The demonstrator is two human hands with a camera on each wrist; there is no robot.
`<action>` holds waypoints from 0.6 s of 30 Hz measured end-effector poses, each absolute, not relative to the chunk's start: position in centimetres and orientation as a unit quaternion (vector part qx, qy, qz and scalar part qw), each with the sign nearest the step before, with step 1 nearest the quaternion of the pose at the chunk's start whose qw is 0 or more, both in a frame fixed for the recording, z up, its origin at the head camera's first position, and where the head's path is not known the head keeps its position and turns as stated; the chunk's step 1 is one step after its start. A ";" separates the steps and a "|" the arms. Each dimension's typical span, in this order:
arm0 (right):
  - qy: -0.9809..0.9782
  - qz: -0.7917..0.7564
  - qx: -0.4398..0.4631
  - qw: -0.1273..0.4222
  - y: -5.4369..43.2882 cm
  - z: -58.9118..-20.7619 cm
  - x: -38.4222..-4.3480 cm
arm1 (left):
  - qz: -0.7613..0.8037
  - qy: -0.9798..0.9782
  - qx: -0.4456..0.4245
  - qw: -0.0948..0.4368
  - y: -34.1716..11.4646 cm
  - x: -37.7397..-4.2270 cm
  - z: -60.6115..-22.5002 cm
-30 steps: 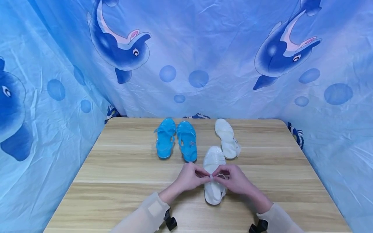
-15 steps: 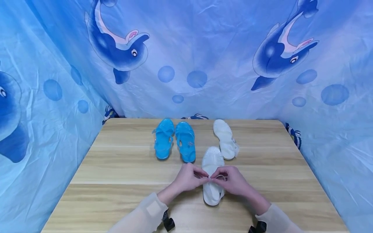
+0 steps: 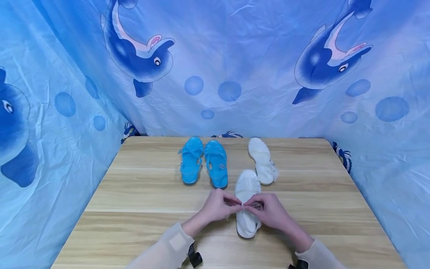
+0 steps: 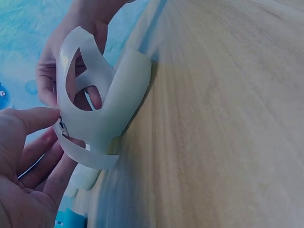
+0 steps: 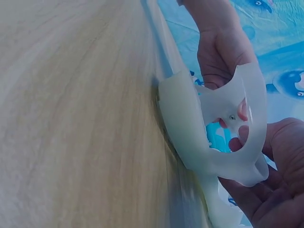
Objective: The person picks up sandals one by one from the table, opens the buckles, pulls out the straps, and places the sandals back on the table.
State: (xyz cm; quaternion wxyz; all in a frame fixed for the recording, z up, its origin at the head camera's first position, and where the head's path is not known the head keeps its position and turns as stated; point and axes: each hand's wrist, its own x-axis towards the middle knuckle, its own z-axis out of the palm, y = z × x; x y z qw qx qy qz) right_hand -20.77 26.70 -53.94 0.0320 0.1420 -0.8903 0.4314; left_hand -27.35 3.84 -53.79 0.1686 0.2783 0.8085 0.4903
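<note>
A white jelly sandal (image 3: 248, 182) stands on the table, toe pointing away from me. My left hand (image 3: 217, 206) and right hand (image 3: 270, 211) meet over its middle, fingertips nearly touching. In the left wrist view, the left hand (image 4: 28, 154) pinches the strap at a small metal buckle (image 4: 62, 126), and a loose strap end (image 4: 97, 160) curves below. The right hand (image 5: 285, 166) holds the strap from the other side in the right wrist view, its fingertips partly behind the white ankle strap (image 5: 256, 109). Exactly how the strap passes through the buckle is hidden by fingers.
The second white sandal (image 3: 263, 164) lies just behind and to the right. Two blue sandals (image 3: 190, 160) stand side by side at the back left of the wooden table (image 3: 134, 224). A blue dolphin-print curtain (image 3: 208, 56) encloses the back and sides.
Both hands stay at the strap over the sandal. The strap loop beside the right fingers shows less than before, and those fingers have shifted slightly. The other sandals have not moved.
</note>
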 end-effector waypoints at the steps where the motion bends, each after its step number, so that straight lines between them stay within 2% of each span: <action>1: -0.891 0.429 0.142 0.035 26.7 -53.9 -20.7 | 0.492 0.808 0.278 0.167 3.8 -27.3 -53.8; 18: -0.891 0.422 0.154 0.059 27.1 -54.2 -20.6 | 0.497 0.805 0.277 0.168 3.9 -27.2 -54.0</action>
